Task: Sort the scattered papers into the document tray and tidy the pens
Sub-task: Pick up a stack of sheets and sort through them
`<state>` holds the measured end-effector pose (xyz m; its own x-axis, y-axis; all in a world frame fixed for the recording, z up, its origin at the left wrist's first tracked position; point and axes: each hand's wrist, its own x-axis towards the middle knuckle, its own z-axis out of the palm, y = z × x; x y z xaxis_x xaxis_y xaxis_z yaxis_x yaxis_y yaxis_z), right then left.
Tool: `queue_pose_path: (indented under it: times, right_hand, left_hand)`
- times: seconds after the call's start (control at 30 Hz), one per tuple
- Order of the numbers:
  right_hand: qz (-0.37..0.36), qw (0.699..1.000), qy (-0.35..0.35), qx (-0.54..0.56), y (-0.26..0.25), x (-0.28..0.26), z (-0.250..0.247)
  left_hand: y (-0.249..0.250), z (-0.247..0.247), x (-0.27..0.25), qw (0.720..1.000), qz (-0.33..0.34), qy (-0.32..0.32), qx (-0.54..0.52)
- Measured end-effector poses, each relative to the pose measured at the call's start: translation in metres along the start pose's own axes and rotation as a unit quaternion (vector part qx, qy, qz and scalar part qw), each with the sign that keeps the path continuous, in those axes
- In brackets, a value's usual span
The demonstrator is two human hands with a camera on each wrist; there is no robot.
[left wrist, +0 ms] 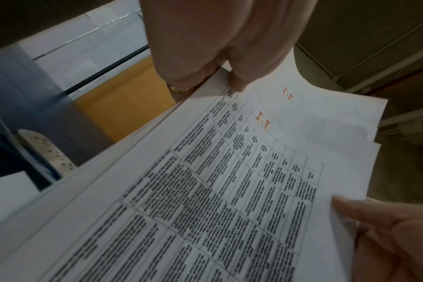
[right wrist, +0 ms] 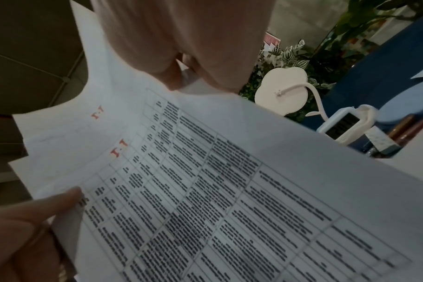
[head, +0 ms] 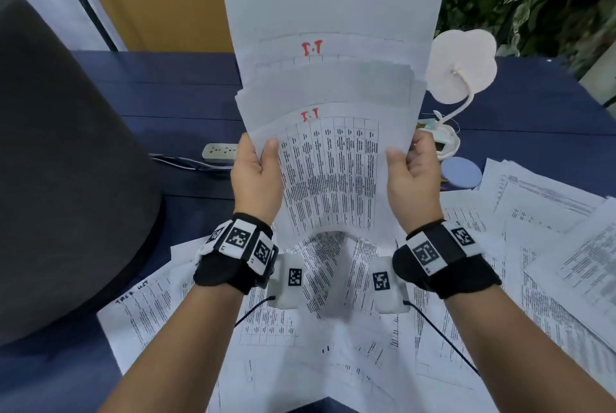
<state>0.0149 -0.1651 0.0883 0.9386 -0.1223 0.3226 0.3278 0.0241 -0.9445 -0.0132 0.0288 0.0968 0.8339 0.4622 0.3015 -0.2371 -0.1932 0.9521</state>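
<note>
blue desk [head: 186,102] | both hands pinch paper stack [head: 330,159] | printed tables, red marks

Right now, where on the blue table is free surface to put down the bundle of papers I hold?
Both the left hand and right hand hold the bundle. Bare table lies behind the power strip, between the dark chair back and the lamp. The near and right side is crowded with scattered papers.
</note>
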Motion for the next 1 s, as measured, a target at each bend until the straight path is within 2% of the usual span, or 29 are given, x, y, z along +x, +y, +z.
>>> queue_pose_path:
  times: [0.27,0.43,0.57,0.73,0.83,0.9,1.0]
  right_hand:
    - [0.053,0.999,0.001,0.007,0.017,-0.001,-0.01]
    - [0.123,0.992,-0.031,-0.017,0.029,0.0,-0.018]
    - [0.125,0.989,-0.056,-0.051,0.031,-0.006,-0.015]
    - [0.069,0.994,-0.019,-0.081,0.029,-0.006,-0.012]
    - [0.051,0.996,0.001,-0.069,0.021,-0.001,-0.007]
    - [0.047,0.997,0.001,-0.053,0.016,0.003,-0.005]
    - [0.059,0.996,-0.011,-0.061,0.019,0.005,-0.007]
  left_hand:
    - [-0.031,-0.002,-0.004,0.991,-0.121,-0.054,-0.034]
    - [-0.052,-0.008,-0.009,0.966,-0.219,-0.126,-0.044]
    - [-0.073,-0.013,-0.018,0.947,-0.274,-0.167,-0.008]
    - [-0.038,-0.009,-0.009,0.986,-0.147,-0.072,-0.005]
    - [-0.022,-0.007,0.001,0.994,-0.088,-0.068,-0.006]
    - [-0.015,-0.004,0.003,0.993,-0.079,-0.08,-0.022]
    - [-0.018,-0.003,0.001,0.99,-0.112,-0.069,-0.045]
